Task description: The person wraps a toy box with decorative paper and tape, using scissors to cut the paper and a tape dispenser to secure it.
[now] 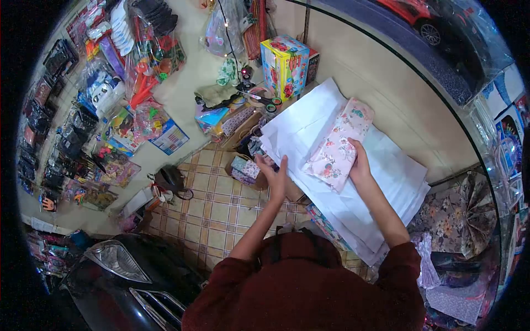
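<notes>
A stack of large white paper sheets lies in front of me. Over it is a flat pink packet with a floral pattern, slanting from lower left to upper right. My right hand grips the packet along its right side, fingers over the edge. Left of the sheets, my left hand is raised with thumb and fingers apart, holding nothing. Its fingertips are close to the left edge of the paper, above an open carton of small patterned items.
Green-handled scissors lie behind the sheets, beside a yellow and blue box. Packaged goods hang on the left wall. A black vehicle stands at lower left. A glass-edged shelf holds a red toy car at upper right.
</notes>
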Demonstrator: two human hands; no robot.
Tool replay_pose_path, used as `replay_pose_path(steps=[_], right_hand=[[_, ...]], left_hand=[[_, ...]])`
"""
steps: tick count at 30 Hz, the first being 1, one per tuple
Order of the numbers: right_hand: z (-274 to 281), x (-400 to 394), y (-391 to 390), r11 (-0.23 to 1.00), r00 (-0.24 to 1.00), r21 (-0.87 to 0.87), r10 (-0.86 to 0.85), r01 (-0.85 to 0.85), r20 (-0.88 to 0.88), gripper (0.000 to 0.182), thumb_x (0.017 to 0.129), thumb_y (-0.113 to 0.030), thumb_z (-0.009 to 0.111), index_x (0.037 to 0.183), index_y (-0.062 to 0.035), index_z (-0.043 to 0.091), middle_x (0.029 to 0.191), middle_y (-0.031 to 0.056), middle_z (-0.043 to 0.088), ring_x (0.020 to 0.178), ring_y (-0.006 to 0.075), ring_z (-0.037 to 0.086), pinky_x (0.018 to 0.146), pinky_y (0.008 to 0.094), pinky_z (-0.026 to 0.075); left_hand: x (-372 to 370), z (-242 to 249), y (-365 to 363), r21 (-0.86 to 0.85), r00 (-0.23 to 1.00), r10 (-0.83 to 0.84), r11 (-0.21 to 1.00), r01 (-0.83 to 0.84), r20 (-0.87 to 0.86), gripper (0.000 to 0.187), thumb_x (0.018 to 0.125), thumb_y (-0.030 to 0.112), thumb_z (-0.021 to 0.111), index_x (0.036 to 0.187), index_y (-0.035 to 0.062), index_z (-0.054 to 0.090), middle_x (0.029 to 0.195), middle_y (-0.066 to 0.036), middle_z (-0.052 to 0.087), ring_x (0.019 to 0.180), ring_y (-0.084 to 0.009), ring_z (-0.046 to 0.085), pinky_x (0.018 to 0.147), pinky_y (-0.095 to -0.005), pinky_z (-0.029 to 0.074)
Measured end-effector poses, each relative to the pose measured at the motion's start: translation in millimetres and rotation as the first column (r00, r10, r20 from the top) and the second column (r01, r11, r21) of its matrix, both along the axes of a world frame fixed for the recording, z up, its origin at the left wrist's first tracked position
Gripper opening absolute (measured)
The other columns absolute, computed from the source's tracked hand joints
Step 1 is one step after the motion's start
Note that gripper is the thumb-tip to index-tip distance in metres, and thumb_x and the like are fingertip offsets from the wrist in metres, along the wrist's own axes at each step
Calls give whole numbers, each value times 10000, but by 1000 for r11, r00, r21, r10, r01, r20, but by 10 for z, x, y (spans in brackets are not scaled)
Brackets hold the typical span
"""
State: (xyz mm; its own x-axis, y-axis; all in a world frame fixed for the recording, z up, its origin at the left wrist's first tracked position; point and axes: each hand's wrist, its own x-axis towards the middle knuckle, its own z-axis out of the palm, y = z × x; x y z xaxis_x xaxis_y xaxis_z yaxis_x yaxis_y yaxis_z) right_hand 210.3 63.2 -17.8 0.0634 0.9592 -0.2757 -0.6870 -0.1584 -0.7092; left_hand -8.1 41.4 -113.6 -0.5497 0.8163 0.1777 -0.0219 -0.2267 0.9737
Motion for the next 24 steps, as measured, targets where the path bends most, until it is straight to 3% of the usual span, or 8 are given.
replay_pose_path(steps=[3,6,11,15,18,22,23,24], right_hand=[[192,94,15,991,991,-44,128,-129,-23,448,829,-247,641,1190,-15,509,1103,125,611,1014,259,603,921,394,485],[506,40,102,956,959,-95,281,-279,11,500,824,-269,656,1225,-16,498,1149,132,609,1017,262,608,924,396,484],[579,-199,462,914,915,-95,401,-394,56,588,825,-271,668,1312,-48,426,1259,166,523,1084,278,572,942,395,468],[51,-456,762,961,868,106,181,-257,462,694,850,-311,663,1407,-59,335,1325,234,351,1214,346,415,997,408,388],[-366,-447,851,945,244,230,-171,-235,954,707,863,-357,654,1413,-54,328,1232,215,382,1190,327,391,1018,409,348],[-342,-590,677,875,237,449,-405,-180,883,639,875,-332,638,1390,-49,387,1223,217,350,1169,341,370,1007,394,340],[-266,-666,615,825,356,551,-482,-122,800,538,874,-297,634,1338,-81,468,1203,198,393,1150,353,391,973,403,359],[-292,-655,618,833,272,526,-473,-171,838,506,870,-288,636,1314,-92,491,1191,187,410,1144,351,396,967,414,358]], left_hand=[[-252,582,-32,109,912,50,994,-6,-407,663,858,219,645,1382,-19,317,1480,-249,220,1376,-378,209,1112,-475,159],[-453,765,156,171,651,55,978,117,-757,566,839,219,640,1334,40,432,1464,-232,273,1368,-401,229,1098,-532,158],[-481,782,540,48,388,-41,975,216,-921,505,838,326,627,1270,85,526,1440,-152,363,1349,-409,267,1074,-617,146],[-487,431,598,-234,148,-268,948,213,-952,562,856,435,588,1331,149,498,1470,-122,347,1369,-410,233,1051,-695,75],[-502,281,569,-129,177,-162,974,184,-971,585,881,489,533,1382,199,457,1506,-109,301,1394,-414,184,1030,-727,19],[-500,226,548,-155,122,-181,969,194,-976,565,958,402,415,1464,177,308,1529,-128,249,1413,-407,151,1025,-729,-12],[-510,224,539,-170,176,-212,959,227,-961,564,960,362,414,1469,154,287,1517,-150,265,1402,-402,188,1039,-712,-11],[-522,242,528,-181,229,-242,949,259,-943,564,963,322,413,1473,132,266,1504,-171,280,1391,-398,225,1053,-695,-10]])
